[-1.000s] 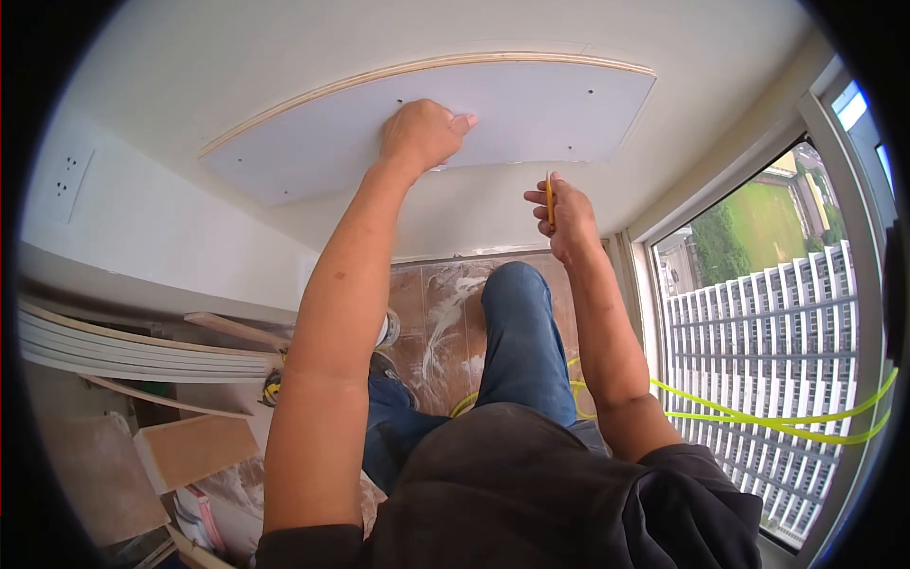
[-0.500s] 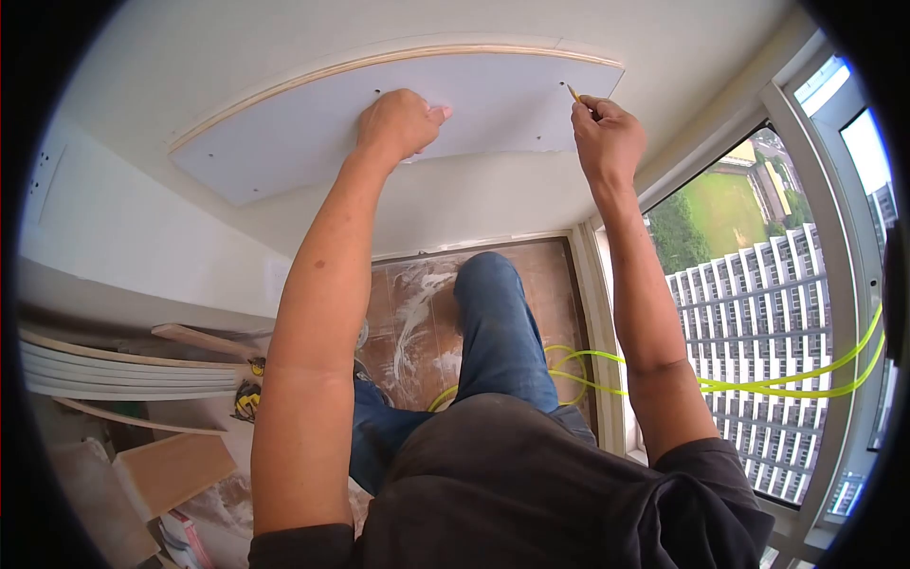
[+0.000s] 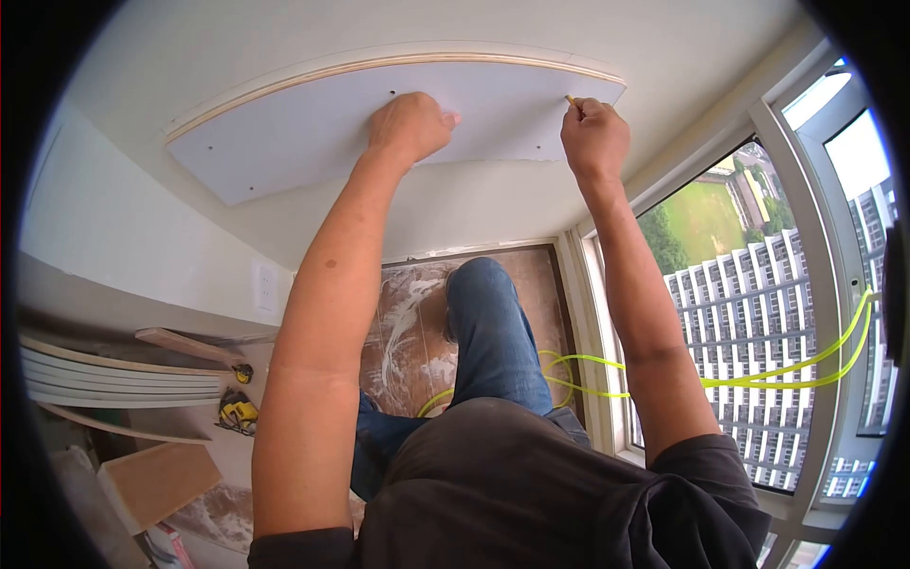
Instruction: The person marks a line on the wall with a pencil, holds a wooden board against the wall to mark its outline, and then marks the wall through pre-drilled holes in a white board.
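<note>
A white board (image 3: 294,133) with a pale plywood edge lies against the cream wall, with several small dark holes in its face. My left hand (image 3: 412,126) is closed against the middle of the board, just below a top hole. Its fingers are curled out of sight, so what they hold, if anything, is hidden. Near the board's right end, my right hand (image 3: 595,139) pinches a yellow pencil (image 3: 570,100). Only a short piece of the pencil shows, close to the board's surface; its tip is hard to make out.
At right, a window (image 3: 744,294) looks onto high buildings. Bright yellow-green cable (image 3: 777,381) runs across it. Stacked boards (image 3: 123,379), a yellow-and-black tool (image 3: 237,412) and a brown board piece (image 3: 161,486) lie at lower left. The brown floor (image 3: 408,332) is dusty.
My right hand has shifted slightly left and turned, so less of the pencil shows and the hole beside it is hidden. My left hand stays against the board. The view has shifted a little.
</note>
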`<state>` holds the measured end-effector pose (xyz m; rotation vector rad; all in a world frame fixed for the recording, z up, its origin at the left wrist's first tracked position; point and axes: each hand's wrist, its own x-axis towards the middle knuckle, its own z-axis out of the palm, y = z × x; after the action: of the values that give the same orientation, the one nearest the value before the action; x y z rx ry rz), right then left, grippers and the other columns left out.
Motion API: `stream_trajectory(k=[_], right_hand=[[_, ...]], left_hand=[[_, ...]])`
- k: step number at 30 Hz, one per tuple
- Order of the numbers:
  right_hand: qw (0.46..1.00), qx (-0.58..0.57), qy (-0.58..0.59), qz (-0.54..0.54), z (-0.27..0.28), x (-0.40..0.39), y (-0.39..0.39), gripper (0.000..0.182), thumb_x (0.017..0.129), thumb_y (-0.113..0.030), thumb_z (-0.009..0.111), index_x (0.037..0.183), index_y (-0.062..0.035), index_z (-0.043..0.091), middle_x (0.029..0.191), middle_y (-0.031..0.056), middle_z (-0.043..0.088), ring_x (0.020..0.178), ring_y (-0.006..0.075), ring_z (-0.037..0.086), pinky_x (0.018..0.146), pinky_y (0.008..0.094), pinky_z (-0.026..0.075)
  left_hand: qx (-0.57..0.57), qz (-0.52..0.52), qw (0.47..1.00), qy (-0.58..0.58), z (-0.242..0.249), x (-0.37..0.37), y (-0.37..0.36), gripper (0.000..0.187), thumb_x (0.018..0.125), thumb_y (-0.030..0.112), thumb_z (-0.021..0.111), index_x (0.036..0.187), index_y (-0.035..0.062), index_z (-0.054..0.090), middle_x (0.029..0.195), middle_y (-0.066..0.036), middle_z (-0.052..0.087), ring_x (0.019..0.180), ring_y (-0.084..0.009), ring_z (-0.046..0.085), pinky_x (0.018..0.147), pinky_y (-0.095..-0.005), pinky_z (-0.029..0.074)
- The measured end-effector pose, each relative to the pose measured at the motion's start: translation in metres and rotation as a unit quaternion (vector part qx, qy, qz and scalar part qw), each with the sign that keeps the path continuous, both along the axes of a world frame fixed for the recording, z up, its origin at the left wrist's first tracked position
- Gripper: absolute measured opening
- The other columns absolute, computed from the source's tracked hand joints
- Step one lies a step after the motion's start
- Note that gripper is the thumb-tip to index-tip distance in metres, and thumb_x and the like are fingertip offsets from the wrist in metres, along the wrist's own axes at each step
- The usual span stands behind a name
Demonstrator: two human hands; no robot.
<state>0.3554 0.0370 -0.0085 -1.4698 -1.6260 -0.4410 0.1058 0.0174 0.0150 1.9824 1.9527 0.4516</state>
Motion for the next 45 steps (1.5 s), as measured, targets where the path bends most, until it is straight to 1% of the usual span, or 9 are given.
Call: stream_trajectory(k=[6,12,15,19,25,33,38,42,45], right_hand=[[0.992,-0.051,-0.112,-0.028,0.000,-0.006,-0.001,0.013,0.086,-0.014,0.057,0.085,-0.0037,0.065,0.077,0.0163,0.067,0.066,0.0375,0.065,0.060,0.0479,0.052],[0.993,-0.015,0.114,0.018,-0.010,-0.019,0.009,0.017,0.090,-0.012,0.057,0.076,-0.0030,0.056,0.060,0.0103,0.059,0.049,0.0277,0.057,0.048,0.0411,0.046],[0.652,-0.266,0.698,0.129,0.023,-0.012,0.019,0.018,0.092,-0.008,0.057,0.075,-0.0036,0.053,0.054,-0.0012,0.044,0.040,0.0135,0.036,0.039,0.0303,0.032],[0.430,-0.306,0.830,0.181,0.030,0.003,0.025,0.016,0.089,-0.001,0.055,0.074,-0.0008,0.051,0.056,-0.0032,0.040,0.043,0.0095,0.028,0.040,0.0244,0.025],[0.982,-0.180,0.059,-0.010,0.027,-0.007,-0.003,0.012,0.088,-0.009,0.060,0.084,0.0022,0.061,0.082,0.0141,0.064,0.069,0.0261,0.064,0.061,0.0387,0.051],[0.951,-0.211,-0.216,-0.073,0.022,-0.016,-0.004,0.011,0.085,-0.009,0.056,0.087,-0.0002,0.062,0.088,0.0174,0.066,0.081,0.0355,0.068,0.071,0.0446,0.055],[0.960,-0.266,0.079,-0.039,0.025,-0.017,0.006,0.007,0.085,-0.003,0.054,0.086,-0.0013,0.061,0.075,0.0116,0.062,0.068,0.0300,0.063,0.063,0.0413,0.052],[0.511,-0.367,0.761,0.159,0.039,0.004,0.024,0.009,0.087,-0.004,0.052,0.087,-0.0007,0.060,0.069,0.0074,0.057,0.059,0.0239,0.055,0.054,0.0368,0.044],[0.429,-0.353,0.810,0.190,0.039,0.006,0.022,0.010,0.089,-0.005,0.051,0.087,-0.0002,0.059,0.065,0.0043,0.053,0.053,0.0193,0.049,0.048,0.0335,0.039]], left_hand=[[0.003,-0.003,1.000,0.005,-0.001,0.002,0.000,0.041,0.093,0.039,0.060,0.088,0.0010,0.074,0.084,-0.017,0.071,0.085,-0.0339,0.068,0.079,-0.0432,0.053],[0.091,-0.012,0.995,0.026,-0.019,0.000,0.008,0.047,0.091,0.042,0.062,0.063,0.0039,0.066,0.060,-0.008,0.065,0.059,-0.0248,0.063,0.066,-0.0386,0.051],[0.043,-0.010,0.999,0.016,-0.008,-0.001,0.001,0.040,0.092,0.039,0.061,0.080,0.0020,0.071,0.076,-0.015,0.069,0.077,-0.0311,0.066,0.075,-0.0414,0.052],[0.051,0.004,0.999,0.005,-0.010,0.002,0.004,0.048,0.092,0.041,0.061,0.063,0.0036,0.067,0.063,-0.010,0.066,0.066,-0.0261,0.065,0.069,-0.0397,0.052],[-0.010,0.006,1.000,0.014,0.001,0.003,0.000,0.039,0.094,0.037,0.059,0.087,0.0019,0.073,0.085,-0.016,0.071,0.086,-0.0332,0.068,0.079,-0.0420,0.053],[0.033,-0.009,0.999,0.015,-0.001,0.001,-0.004,0.042,0.092,0.039,0.062,0.082,-0.0005,0.072,0.082,-0.019,0.070,0.084,-0.0353,0.067,0.077,-0.0443,0.052],[0.068,-0.019,0.997,0.006,-0.006,-0.002,-0.003,0.045,0.093,0.041,0.062,0.081,-0.0021,0.071,0.081,-0.020,0.070,0.084,-0.0357,0.067,0.078,-0.0454,0.052],[0.055,-0.018,0.998,-0.001,-0.007,0.001,-0.003,0.046,0.093,0.040,0.061,0.080,-0.0023,0.071,0.079,-0.020,0.069,0.082,-0.0351,0.067,0.077,-0.0451,0.052],[0.062,-0.020,0.998,0.005,-0.007,-0.001,0.000,0.046,0.093,0.040,0.061,0.080,-0.0022,0.071,0.077,-0.019,0.069,0.081,-0.0347,0.067,0.076,-0.0447,0.052]])
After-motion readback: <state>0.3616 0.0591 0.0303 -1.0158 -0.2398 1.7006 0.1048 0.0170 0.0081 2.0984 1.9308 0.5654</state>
